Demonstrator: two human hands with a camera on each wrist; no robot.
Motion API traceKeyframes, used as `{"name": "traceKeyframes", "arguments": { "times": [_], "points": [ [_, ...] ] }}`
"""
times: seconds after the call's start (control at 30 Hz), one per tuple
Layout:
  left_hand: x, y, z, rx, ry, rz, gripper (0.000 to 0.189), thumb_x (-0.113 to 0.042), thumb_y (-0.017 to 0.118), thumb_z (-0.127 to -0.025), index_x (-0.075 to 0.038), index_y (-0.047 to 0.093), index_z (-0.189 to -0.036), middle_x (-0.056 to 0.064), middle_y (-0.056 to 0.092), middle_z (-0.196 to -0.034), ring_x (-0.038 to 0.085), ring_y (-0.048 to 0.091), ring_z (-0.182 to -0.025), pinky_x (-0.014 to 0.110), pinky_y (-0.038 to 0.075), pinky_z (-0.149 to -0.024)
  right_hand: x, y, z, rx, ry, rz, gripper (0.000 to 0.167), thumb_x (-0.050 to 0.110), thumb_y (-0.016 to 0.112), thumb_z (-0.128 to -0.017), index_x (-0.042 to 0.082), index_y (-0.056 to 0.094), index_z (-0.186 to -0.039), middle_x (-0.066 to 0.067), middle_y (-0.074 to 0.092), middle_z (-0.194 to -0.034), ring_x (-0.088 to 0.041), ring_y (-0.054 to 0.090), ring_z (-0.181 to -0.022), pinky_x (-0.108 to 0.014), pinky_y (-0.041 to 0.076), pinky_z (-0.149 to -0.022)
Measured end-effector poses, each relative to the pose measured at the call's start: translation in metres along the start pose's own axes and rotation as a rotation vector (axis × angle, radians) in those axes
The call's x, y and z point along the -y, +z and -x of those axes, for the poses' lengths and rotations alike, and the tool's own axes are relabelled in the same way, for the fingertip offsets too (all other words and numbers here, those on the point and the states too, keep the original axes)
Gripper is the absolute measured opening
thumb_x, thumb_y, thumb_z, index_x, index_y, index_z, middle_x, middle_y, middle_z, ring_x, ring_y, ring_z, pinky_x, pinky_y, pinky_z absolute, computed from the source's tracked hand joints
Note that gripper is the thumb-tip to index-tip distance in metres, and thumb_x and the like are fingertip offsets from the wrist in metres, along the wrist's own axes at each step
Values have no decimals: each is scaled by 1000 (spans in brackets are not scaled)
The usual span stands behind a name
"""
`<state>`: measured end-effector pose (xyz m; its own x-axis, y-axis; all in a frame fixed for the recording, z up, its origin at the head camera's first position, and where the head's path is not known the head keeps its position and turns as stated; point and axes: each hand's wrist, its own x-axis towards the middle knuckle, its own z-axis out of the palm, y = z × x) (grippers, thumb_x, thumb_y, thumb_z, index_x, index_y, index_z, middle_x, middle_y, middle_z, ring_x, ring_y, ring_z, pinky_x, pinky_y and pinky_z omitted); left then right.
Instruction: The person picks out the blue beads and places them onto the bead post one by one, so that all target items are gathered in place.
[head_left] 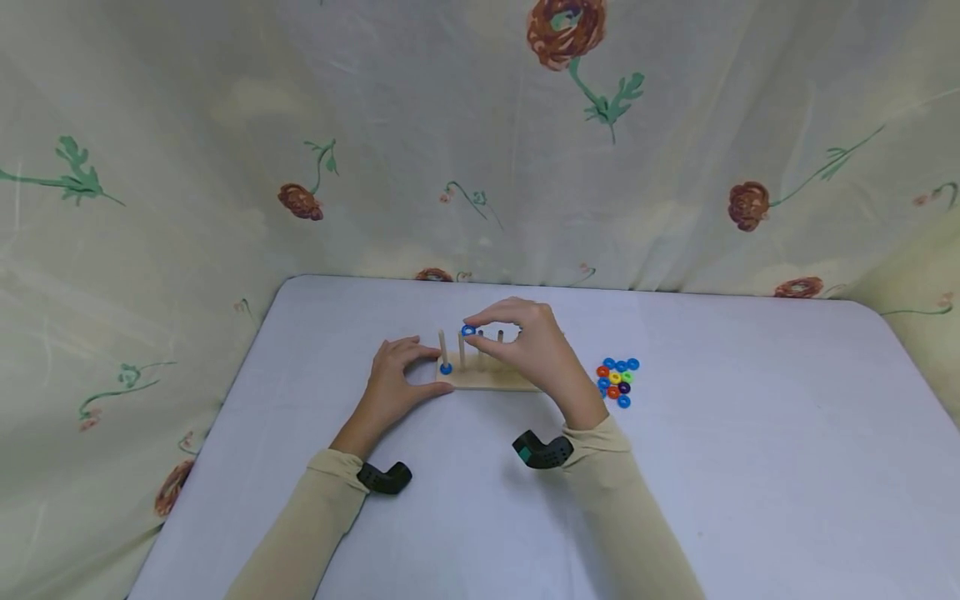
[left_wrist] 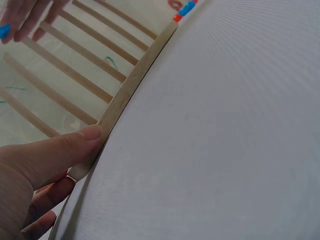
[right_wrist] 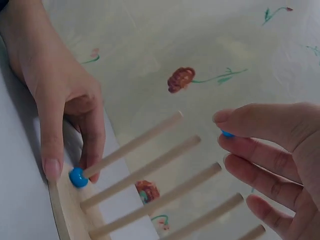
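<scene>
Pinching a blue ring point(right_wrist: 227, 133) near the tops of the pegs point(right_wrist: 145, 171), the right fingers point(right_wrist: 262, 152) might drop it because it's so little, while the left fingers point(left_wrist: 55, 157) hold the board point(head_left: 487, 382).

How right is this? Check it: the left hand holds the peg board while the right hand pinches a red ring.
The colour is wrong: the right hand pinches a blue ring, as the head view shows. The left hand does hold the peg board.
</scene>
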<state>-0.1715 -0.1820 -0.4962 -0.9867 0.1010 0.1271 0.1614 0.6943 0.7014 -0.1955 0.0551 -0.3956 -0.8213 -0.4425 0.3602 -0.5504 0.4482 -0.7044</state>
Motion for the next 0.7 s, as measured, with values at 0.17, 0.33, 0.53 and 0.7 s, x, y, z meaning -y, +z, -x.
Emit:
{"name": "traceKeyframes", "arguments": {
  "times": [0.17,0.33,0.53,0.7],
  "points": [
    [1,1,0,-4,3,2,55,-33,93,-76,-13,74,-123,11,69,-136,33,43,-149,58,8,-133,5,10,-9,8,-42,9,22,21,82,-90,11,81,-110,-3,81,-109,-21,73,-111,-41,62,-94],
    [2,2,0,-1,6,6,55,-33,92,-77,-13,73,-124,11,70,-135,33,43,-149,59,7,-132,9,19,-13,8,-64,37,21,21,81,-90,11,81,-109,-4,81,-108,-22,73,-111,-42,59,-101],
    [5,2,-1,-13,34,11,54,-33,92,-77,-12,74,-123,11,71,-133,34,45,-148,60,9,-132,11,27,-14,-24,-109,120,21,22,81,-91,12,81,-109,-4,81,-107,-23,73,-109,-47,52,-109],
    [7,2,-1,-15,39,12,54,-33,92,-77,-12,73,-123,11,71,-132,34,45,-148,60,9,-132,8,30,-15,-31,-110,135,21,21,82,-90,12,81,-109,-4,81,-106,-23,73,-107,-48,52,-110]
  ]
}}
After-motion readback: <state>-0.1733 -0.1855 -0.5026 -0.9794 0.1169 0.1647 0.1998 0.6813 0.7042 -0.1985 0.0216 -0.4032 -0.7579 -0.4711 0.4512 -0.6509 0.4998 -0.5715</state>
